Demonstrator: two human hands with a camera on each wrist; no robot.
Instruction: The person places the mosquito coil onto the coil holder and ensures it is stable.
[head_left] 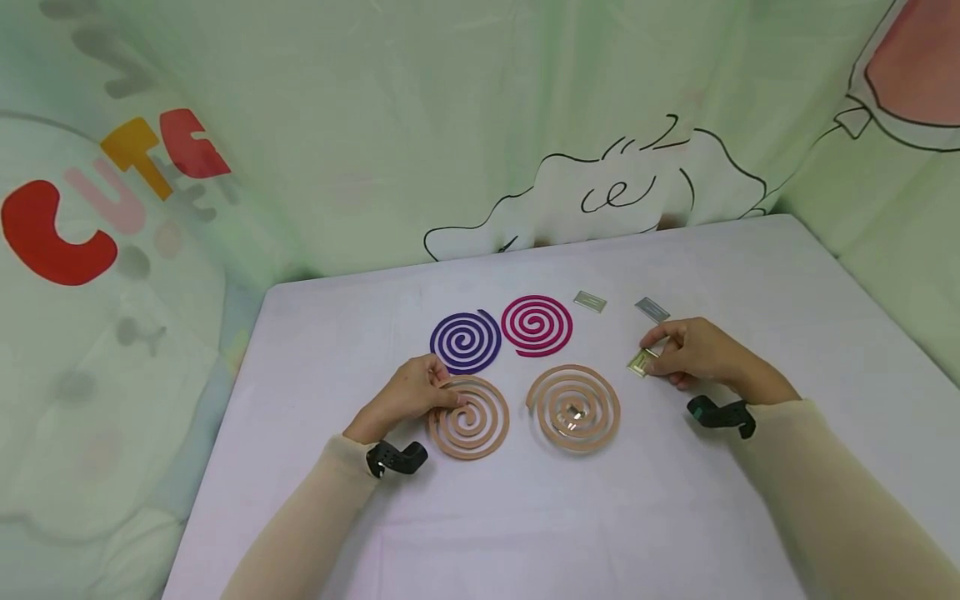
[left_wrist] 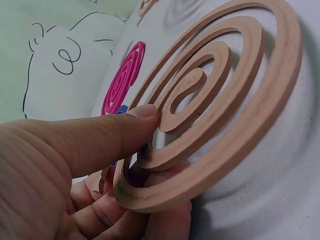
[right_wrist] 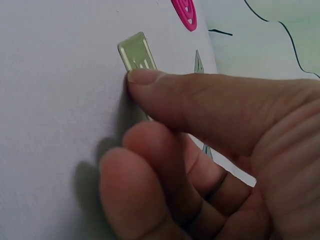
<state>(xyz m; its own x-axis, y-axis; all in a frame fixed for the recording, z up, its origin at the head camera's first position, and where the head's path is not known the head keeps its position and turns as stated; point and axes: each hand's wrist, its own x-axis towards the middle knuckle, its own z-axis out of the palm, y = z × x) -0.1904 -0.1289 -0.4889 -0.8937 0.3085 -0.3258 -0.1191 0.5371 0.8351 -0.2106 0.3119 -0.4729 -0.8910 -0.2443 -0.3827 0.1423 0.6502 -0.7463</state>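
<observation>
My left hand (head_left: 408,390) pinches a tan mosquito coil (head_left: 487,442) by its left side, thumb on top and fingers beneath. In the left wrist view the coil (left_wrist: 250,105) tilts over the white cloth, its shadow beside it. My right hand (head_left: 697,354) pinches a small flat metal coil stand (head_left: 641,362) between thumb and fingers. In the right wrist view the thumb covers the lower part of the stand (right_wrist: 136,52). Between the hands, a second tan coil (head_left: 609,392) has a shiny metal stand (head_left: 574,412) showing at its centre.
A purple coil (head_left: 453,317) and a magenta coil (head_left: 551,302) lie side by side behind the tan ones. Two more flat metal stands, one left (head_left: 590,301) and one right (head_left: 652,309), lie toward the back. A printed curtain (head_left: 360,150) hangs behind the white-covered table (head_left: 525,533).
</observation>
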